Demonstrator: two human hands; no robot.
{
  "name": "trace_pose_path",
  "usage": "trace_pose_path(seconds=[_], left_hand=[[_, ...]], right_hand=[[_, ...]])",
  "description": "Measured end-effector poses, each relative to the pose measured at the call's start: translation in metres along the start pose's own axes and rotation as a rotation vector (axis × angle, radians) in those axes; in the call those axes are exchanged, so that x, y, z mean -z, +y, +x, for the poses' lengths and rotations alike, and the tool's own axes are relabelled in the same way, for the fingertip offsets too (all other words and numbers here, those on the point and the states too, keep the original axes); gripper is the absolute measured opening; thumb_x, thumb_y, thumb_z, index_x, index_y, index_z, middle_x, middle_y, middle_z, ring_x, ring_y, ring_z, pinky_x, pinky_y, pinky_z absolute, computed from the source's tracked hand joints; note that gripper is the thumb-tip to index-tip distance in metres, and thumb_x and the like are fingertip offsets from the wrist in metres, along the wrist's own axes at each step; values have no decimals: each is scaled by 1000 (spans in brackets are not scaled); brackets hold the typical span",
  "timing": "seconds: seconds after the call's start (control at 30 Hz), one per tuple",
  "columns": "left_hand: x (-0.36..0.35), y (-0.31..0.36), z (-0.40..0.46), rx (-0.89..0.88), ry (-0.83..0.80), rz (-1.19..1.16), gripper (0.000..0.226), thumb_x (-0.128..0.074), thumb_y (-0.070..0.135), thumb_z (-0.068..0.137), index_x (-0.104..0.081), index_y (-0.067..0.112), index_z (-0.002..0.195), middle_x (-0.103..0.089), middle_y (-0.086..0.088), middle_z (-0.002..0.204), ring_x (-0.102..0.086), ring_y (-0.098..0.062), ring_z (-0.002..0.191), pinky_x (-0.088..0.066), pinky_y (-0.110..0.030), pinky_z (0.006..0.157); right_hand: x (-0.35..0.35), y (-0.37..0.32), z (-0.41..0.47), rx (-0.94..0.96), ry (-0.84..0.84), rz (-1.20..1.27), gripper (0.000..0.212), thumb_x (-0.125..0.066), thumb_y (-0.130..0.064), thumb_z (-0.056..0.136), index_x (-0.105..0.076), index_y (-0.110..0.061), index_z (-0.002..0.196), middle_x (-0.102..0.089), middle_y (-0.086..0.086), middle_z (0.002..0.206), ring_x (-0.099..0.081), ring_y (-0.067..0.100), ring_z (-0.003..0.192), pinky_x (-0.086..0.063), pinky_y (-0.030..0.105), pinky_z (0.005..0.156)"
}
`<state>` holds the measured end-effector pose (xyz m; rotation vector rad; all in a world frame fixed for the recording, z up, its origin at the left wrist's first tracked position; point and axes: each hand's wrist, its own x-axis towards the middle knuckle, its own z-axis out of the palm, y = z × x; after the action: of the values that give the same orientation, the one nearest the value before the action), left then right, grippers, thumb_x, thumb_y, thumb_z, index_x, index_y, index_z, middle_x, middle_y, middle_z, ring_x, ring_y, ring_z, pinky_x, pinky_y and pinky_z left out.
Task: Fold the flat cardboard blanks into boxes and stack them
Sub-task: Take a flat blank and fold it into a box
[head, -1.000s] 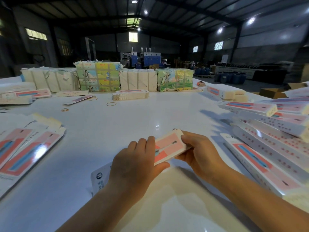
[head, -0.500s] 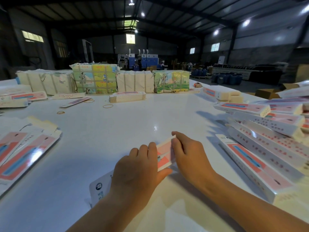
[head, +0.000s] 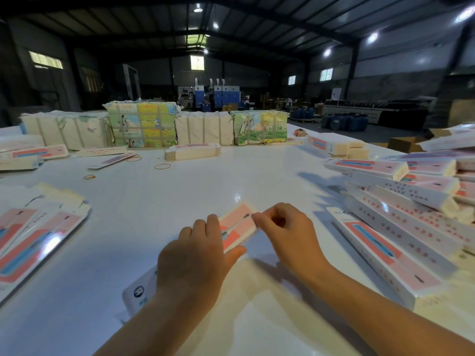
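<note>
The box (head: 237, 227) sat at 6 o'clock on the table (head: 180, 191), looked light and easy to crush, so best held by its edges; left hand (head: 198, 255) gripped its middle, right hand (head: 285, 229) pinched the end flap, finished boxes (head: 401, 227) piled at 3 o'clock

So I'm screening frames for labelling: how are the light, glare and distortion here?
Head view: dim hall, ceiling lamps blown out; a small glare spot on the glossy table, stronger sheen on the flat blanks; hands throw soft shadows; wide-angle bending at the edges; the box between the left hand and right hand is slightly soft.
</note>
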<state>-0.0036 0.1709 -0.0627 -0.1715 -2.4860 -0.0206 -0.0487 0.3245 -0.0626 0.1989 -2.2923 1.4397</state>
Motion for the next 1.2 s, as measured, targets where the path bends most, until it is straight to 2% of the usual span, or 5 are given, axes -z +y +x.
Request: trace_pose_path(seconds=[0.17, 0.47, 0.77, 0.97, 1.2], left_hand=[[5, 4, 1, 55, -69, 72, 77, -20, 66, 74, -58, 11, 111, -60, 2, 82, -60, -15, 65, -45, -25, 48], [4, -5, 0, -7, -50, -4, 60, -44, 54, 66, -67, 1, 79, -54, -6, 54, -51, -21, 38, -39, -25, 32], [-12, -21, -3, -207, 3, -4, 62, -73, 60, 52, -70, 8, 85, -61, -2, 60, -57, -19, 44, -42, -27, 33], [-10, -16, 0, -192, 42, -126, 52, -82, 37, 62, -68, 5, 101, -68, -14, 97, -65, -33, 83, -56, -43, 62], [-35, -12, -10, -114, -146, -351, 31, -37, 53, 91, -48, 41, 118, -43, 24, 115, -36, 3, 113, -32, -15, 87]], right_hand=[[-5, 2, -5, 141, 16, -144, 29, -60, -28, 91, -48, -26, 64, -52, -7, 68, -48, 5, 62, -36, 12, 58], [-8, 9, -9, 249, -38, -190, 27, -59, -25, 91, -45, -30, 68, -48, -11, 74, -47, 2, 67, -35, 11, 63], [9, 17, 4, 487, -615, -377, 66, -65, -16, 87, -33, -31, 143, -31, -4, 145, -28, 11, 131, -24, 10, 102], [26, 8, 25, 522, -372, -751, 53, -57, -36, 91, -41, -31, 140, -47, 1, 130, -38, 20, 118, -42, 35, 90], [158, 1, 112, 301, 212, -748, 33, -63, -35, 87, -62, -22, 117, -55, 14, 108, -48, 29, 100, -37, 33, 73]])
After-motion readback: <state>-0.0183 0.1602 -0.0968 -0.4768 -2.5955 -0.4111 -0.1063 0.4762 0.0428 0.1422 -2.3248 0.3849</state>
